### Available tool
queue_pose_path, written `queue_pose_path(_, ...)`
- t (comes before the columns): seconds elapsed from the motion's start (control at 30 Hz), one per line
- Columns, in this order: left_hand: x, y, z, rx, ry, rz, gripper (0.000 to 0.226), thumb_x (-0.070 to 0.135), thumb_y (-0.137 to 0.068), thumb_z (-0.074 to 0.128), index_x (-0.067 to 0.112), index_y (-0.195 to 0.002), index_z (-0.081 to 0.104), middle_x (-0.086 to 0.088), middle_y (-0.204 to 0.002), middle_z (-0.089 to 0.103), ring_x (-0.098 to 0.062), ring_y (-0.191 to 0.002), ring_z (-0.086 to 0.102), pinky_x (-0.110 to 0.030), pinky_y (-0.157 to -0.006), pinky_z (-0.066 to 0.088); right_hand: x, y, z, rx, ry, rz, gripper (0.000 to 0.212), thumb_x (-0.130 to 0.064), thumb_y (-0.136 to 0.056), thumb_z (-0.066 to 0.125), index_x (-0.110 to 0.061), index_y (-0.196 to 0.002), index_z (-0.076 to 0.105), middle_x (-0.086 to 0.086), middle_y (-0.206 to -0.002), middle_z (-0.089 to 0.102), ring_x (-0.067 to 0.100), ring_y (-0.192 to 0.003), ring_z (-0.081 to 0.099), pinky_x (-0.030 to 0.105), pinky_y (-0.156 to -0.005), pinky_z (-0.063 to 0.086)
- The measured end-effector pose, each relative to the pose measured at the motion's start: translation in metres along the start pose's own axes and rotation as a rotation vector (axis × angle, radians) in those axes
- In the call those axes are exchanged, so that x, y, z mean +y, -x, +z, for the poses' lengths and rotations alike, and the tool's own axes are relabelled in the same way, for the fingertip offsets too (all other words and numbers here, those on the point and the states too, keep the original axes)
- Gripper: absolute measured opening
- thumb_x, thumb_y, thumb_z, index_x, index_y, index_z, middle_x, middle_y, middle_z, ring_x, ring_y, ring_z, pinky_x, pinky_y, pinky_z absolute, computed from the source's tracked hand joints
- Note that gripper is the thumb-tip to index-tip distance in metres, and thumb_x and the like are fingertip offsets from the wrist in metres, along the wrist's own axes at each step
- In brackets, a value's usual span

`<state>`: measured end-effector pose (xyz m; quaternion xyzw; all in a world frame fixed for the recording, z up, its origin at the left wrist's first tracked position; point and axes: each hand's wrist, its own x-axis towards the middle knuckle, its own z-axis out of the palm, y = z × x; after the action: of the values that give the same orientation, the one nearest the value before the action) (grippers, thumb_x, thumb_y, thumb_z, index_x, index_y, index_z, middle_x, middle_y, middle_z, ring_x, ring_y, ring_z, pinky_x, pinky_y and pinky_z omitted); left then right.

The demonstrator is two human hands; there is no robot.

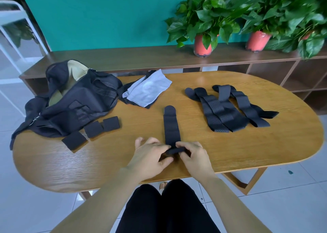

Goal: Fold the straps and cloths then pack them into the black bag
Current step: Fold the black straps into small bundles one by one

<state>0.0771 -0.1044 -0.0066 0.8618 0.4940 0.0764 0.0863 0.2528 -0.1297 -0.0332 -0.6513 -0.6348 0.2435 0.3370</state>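
Observation:
A black strap lies lengthwise in the middle of the wooden table, its near end rolled over. My left hand and my right hand both pinch that rolled near end. The black bag sits open at the far left, its tan lining showing. Three folded black straps lie in front of the bag. A pile of several unfolded black straps lies at the right. A light grey cloth rests on a black cloth beside the bag.
A low wooden shelf runs behind the table with two potted plants in red pots. A white frame stands at far left. My legs in black trousers show below the table's near edge.

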Motion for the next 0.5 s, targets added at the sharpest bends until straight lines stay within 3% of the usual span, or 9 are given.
queue_pose_path(0.1,0.006,-0.005,0.005,0.117,0.125,-0.167,0.019,0.042,-0.096,0.045,0.032,-0.105,0.059,0.015,-0.100,0.065,-0.009,-0.109,0.048,-0.034,-0.090,0.017,-0.005,-0.006,0.005,0.068,-0.088,0.098,0.024,-0.018,-0.088,0.061,-0.028,-0.110,0.067,-0.003,-0.100,0.065,0.010,-0.095,0.061,0.027,-0.086,0.048)
queue_pose_path(0.2,0.014,-0.012,0.010,0.228,0.178,-0.350,0.020,0.039,-0.097,0.047,0.026,-0.084,0.057,0.010,-0.077,0.063,-0.013,-0.084,0.053,-0.032,-0.079,0.016,-0.011,-0.012,0.010,0.134,-0.115,0.145,0.006,-0.020,-0.089,0.061,-0.019,-0.085,0.065,-0.007,-0.081,0.067,0.011,-0.078,0.062,0.028,-0.069,0.051)
queue_pose_path(0.27,0.017,-0.017,0.013,0.256,0.178,-0.412,0.021,0.039,-0.097,0.048,0.028,-0.084,0.059,0.010,-0.070,0.058,-0.013,-0.081,0.052,-0.033,-0.079,0.019,-0.012,-0.014,0.014,0.175,-0.071,0.156,0.018,-0.021,-0.090,0.061,-0.016,-0.073,0.057,-0.006,-0.071,0.061,0.014,-0.069,0.056,0.028,-0.059,0.044)
queue_pose_path(0.4,0.019,-0.023,0.016,0.252,0.152,-0.462,0.029,0.038,-0.097,0.046,0.027,-0.074,0.060,0.008,-0.064,0.053,-0.013,-0.080,0.048,-0.034,-0.080,0.022,-0.010,-0.021,0.022,0.214,0.035,0.188,0.014,-0.025,-0.092,0.058,-0.014,-0.086,0.064,-0.001,-0.089,0.056,0.014,-0.076,0.051,0.025,-0.064,0.037)
queue_pose_path(0.5,0.020,-0.027,0.019,0.241,0.126,-0.494,0.041,0.036,-0.098,0.045,0.024,-0.058,0.044,0.008,-0.058,0.043,-0.014,-0.075,0.043,-0.034,-0.081,0.025,-0.010,-0.025,0.025,0.199,0.102,0.211,0.021,-0.028,-0.093,0.055,-0.014,-0.103,0.068,0.002,-0.105,0.058,0.016,-0.085,0.055,0.025,-0.068,0.041)
